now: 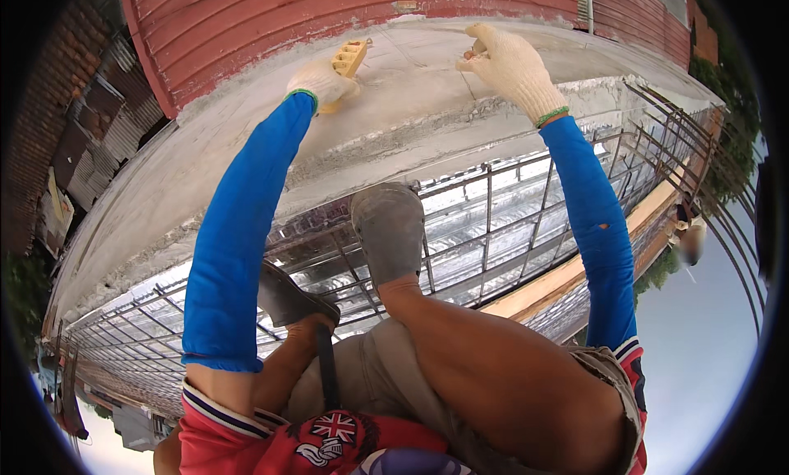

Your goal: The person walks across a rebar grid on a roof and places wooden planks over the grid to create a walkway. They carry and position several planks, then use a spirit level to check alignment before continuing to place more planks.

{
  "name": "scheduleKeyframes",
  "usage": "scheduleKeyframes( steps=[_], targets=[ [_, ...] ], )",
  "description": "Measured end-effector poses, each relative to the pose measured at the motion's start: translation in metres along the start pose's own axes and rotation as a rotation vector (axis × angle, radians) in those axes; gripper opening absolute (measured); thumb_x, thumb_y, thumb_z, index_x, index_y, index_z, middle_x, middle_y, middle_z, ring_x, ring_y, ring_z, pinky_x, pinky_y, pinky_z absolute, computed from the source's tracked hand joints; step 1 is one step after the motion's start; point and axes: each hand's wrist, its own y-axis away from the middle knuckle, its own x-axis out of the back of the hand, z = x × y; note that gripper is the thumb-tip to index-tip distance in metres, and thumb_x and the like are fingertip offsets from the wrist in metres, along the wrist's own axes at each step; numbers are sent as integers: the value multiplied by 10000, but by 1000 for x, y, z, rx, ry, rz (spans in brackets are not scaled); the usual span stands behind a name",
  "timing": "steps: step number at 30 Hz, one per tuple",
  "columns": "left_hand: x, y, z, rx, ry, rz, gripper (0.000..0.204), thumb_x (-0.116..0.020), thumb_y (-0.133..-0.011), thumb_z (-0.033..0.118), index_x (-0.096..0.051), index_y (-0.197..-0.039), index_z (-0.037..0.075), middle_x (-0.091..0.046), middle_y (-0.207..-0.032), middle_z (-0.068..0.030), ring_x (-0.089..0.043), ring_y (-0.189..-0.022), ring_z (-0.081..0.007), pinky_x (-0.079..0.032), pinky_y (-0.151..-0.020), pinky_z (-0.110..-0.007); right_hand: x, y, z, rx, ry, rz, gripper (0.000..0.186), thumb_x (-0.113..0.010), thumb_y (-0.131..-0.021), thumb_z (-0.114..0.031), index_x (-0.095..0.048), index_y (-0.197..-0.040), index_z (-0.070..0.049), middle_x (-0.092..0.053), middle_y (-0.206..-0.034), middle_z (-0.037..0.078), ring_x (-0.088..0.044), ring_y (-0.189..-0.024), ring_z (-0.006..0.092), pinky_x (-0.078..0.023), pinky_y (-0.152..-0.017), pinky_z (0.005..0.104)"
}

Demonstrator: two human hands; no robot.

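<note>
My left hand (pixel 319 82), in a cream knit glove with a green cuff edge, is closed around a long yellow object (pixel 351 57) with a row of notches or holes. The object sticks out beyond the fingers, and its middle is hidden by the glove. My right hand (pixel 516 71), gloved alike, is raised over the concrete slab (pixel 411 89) with thumb and fingers curled together. Bare fingertips show at the glove's end. Whatever they pinch is too small to make out.
Steel rebar mesh (pixel 485 220) over shiny metal decking lies under my grey boots (pixel 386 228). A timber plank (pixel 534 294) runs along the outer edge, and loose rebar ends (pixel 690 138) jut out at right. Red siding (pixel 353 15) rises behind the slab.
</note>
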Motion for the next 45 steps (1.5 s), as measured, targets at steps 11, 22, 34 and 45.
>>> scheduleKeyframes(
  steps=[11,22,34,45],
  targets=[
    [-12,-66,-34,112,-208,-1,668,-926,-694,449,-813,-1235,73,-823,-1169,-165,-795,-1043,-298,-622,-880,-412,88,158,-58,38,-205,238,484,-889,-919,-114,-722,-1365,-24,-785,-1128,153,-746,-950,239,-605,-841,384],
    [-32,-74,-75,108,52,73,697,-912,-704,500,-808,-1236,61,-816,-1198,-168,-782,-1080,-292,-601,-927,-395,90,207,-75,-70,-181,242,539,-908,-875,-122,-714,-1370,-32,-766,-1124,180,-763,-984,313,-612,-833,424],
    [-22,-93,-84,29,98,76,710,-941,-661,441,-801,-1221,28,-816,-1175,-178,-796,-1051,-301,-622,-891,-402,54,271,-110,-237,-335,155,543,-907,-834,-48,-694,-1331,-1,-732,-1116,191,-743,-980,363,-598,-837,440],
    [-23,-84,-95,74,105,137,758,-922,-661,424,-760,-1257,-15,-805,-1192,-222,-784,-1090,-338,-610,-913,-419,94,236,-113,-140,-141,65,577,-927,-814,-69,-698,-1340,-13,-741,-1154,191,-736,-1022,382,-596,-872,448]
  ],
)
